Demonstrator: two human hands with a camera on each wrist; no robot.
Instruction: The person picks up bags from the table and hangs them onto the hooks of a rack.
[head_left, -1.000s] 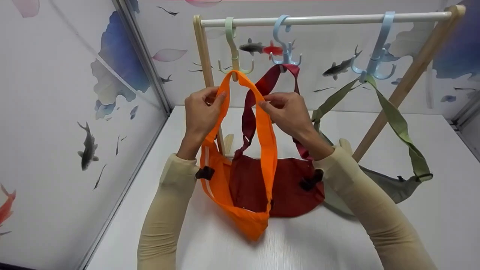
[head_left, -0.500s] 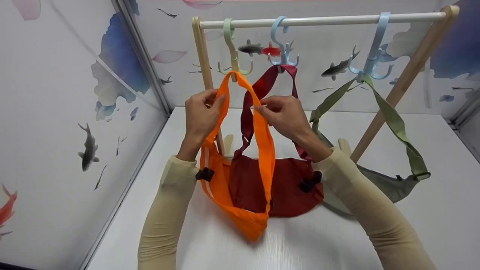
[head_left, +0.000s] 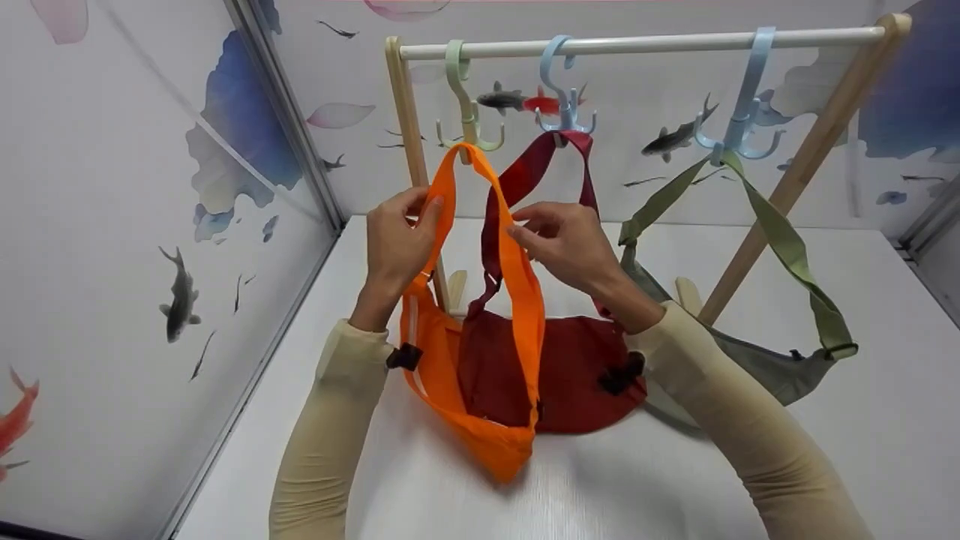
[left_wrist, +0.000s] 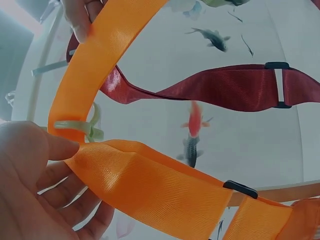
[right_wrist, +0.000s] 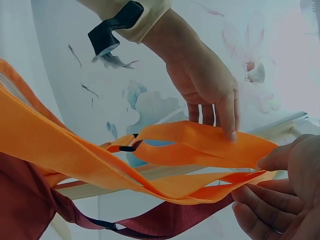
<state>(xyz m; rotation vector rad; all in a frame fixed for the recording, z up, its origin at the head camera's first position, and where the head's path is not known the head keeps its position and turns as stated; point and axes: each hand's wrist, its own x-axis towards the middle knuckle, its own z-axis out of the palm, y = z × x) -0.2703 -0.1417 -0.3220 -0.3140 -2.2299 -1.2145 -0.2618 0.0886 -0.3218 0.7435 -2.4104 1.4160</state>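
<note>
An orange shoulder bag (head_left: 480,442) with a white zip hangs by its wide strap (head_left: 521,285) from the pale green hook (head_left: 469,112). My left hand (head_left: 397,236) pinches the left side of the strap between thumb and fingers, just below the hook. Opposite it, my right hand (head_left: 570,240) pinches the right side, and the strap makes a loop between both hands. In the left wrist view the strap (left_wrist: 145,185) passes over the hook's prong, with a black slider (left_wrist: 240,189) farther down. The right wrist view has both hands at the strap (right_wrist: 200,145).
A dark red bag (head_left: 585,375) hangs from a blue hook (head_left: 559,90) right behind the orange one. To the right, a green bag (head_left: 757,360) hangs from another blue hook (head_left: 739,120). All hooks sit on the white rail (head_left: 652,43) of a wooden-legged rack above a white table (head_left: 600,495).
Both hands have slid slightly down along the orange strap, the right one also a little to the left. The strap's right side has drawn inward; the bag stays hanging from the hook.
</note>
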